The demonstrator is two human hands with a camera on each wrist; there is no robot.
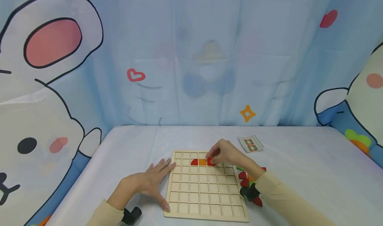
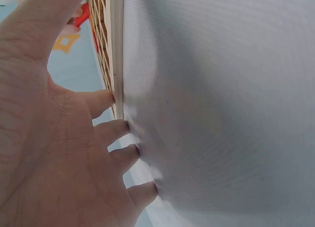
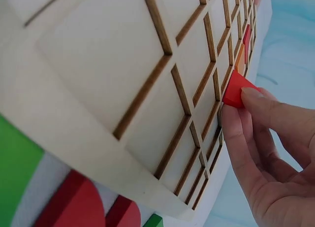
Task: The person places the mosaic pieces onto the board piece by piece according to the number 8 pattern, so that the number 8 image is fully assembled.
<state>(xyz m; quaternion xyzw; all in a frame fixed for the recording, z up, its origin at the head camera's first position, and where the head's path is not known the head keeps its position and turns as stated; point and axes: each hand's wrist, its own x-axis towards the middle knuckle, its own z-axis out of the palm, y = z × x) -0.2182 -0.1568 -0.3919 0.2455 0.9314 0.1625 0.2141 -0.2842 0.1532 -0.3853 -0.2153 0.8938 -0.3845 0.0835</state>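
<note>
A wooden grid board [image 1: 206, 216] lies on the white table. In its second row from the back sit a red quarter-round tile [image 1: 194, 162] and, beside it, an orange square tile [image 1: 202, 162]. My right hand [image 1: 225, 152] pinches another red tile [image 3: 235, 89] between thumb and fingers, just right of the orange one; in the right wrist view this tile is tilted over its cell. My left hand [image 1: 151, 181] rests with spread, straight fingers along the board's left edge, thumb at the near corner and fingertips touching the cloth and frame.
Several loose red, green and orange tiles [image 1: 243, 175] lie right of the board, partly under my right forearm. A small printed pattern card [image 1: 250, 143] lies behind them. A blue cartoon curtain [image 1: 206, 96] hangs behind the table.
</note>
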